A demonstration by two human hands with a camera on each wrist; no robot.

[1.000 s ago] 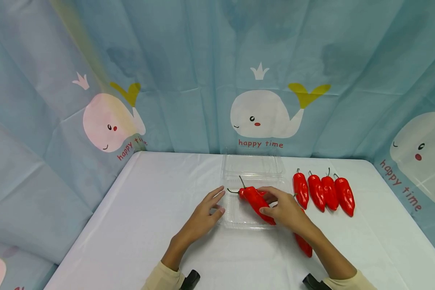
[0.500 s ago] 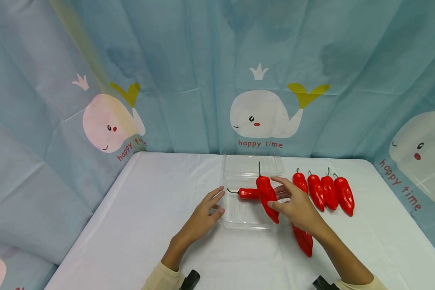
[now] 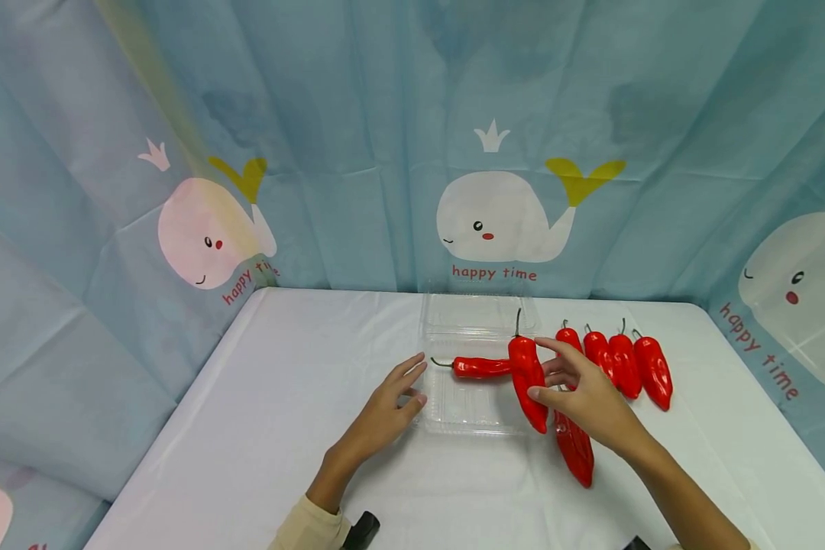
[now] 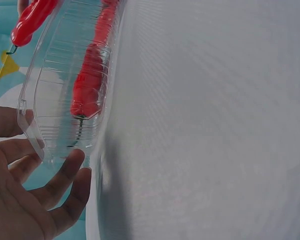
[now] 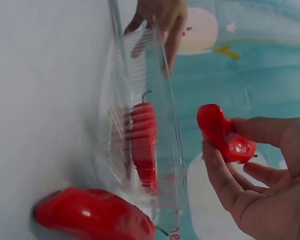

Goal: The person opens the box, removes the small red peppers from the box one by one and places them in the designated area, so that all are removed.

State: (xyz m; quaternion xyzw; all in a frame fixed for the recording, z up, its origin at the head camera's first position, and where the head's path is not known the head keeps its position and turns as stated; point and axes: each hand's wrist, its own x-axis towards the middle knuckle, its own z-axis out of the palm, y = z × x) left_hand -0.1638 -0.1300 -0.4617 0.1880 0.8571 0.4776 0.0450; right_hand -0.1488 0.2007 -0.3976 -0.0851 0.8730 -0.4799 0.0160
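My right hand (image 3: 584, 389) pinches a red chili pepper (image 3: 526, 374) between thumb and fingers, its green stem pointing away from me. This pepper is held up over the right side of a clear plastic clamshell box (image 3: 454, 412), whose lid (image 3: 477, 309) lies folded back. Inside the box another red chili pepper (image 4: 87, 87) lies crosswise, stem to the left. My left hand (image 3: 383, 412) is at the box's left wall, fingers spread and fairly straight; in the left wrist view its fingertips are right at the rim corner.
Several more red chili peppers (image 3: 653, 374) lie in a row right of the box, stems away from me. One separate pepper (image 3: 574, 452) lies nearer, beside my right wrist. A white cloth covers the table (image 3: 282, 359); a blue whale-print curtain (image 3: 357, 221) stands behind it.
My right hand has moved right with its pepper, which has swung more upright, exposing more of the pepper lying in the box. The left hand has stayed at the box's left side.
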